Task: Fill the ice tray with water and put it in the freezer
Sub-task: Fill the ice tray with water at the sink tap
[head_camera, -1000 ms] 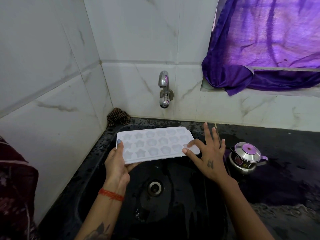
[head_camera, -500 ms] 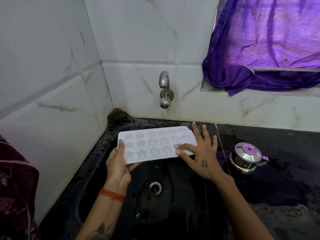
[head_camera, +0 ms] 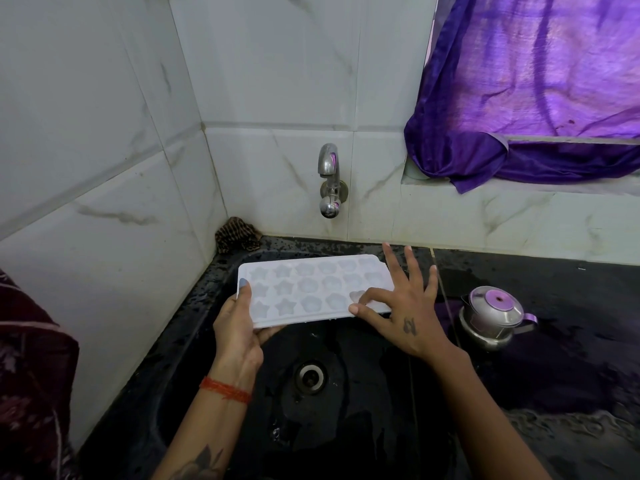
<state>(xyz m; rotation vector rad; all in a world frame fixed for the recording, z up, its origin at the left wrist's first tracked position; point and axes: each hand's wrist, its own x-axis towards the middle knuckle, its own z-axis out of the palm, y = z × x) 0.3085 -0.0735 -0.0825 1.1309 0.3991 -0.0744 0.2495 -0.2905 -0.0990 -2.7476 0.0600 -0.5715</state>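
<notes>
Drain (head_camera: 309, 375) lies nearest me in the black sink (head_camera: 194, 341), and I hold the ice tray (head_camera: 311, 289) above and beyond it, long axis running left to right, roughly level. My left hand (head_camera: 237, 330) has its grip clamped on the tray's left end, thumb on top. My right hand (head_camera: 398, 306) rests splayed on the right end, released, fingertips pressing a cavity. Beyond the tray, higher on the wall, sits the tap (head_camera: 329, 181), dry, so I judge filling comes next.

Matt white plastic ice tray (head_camera: 313, 291); shiny metal tap (head_camera: 329, 180).
</notes>
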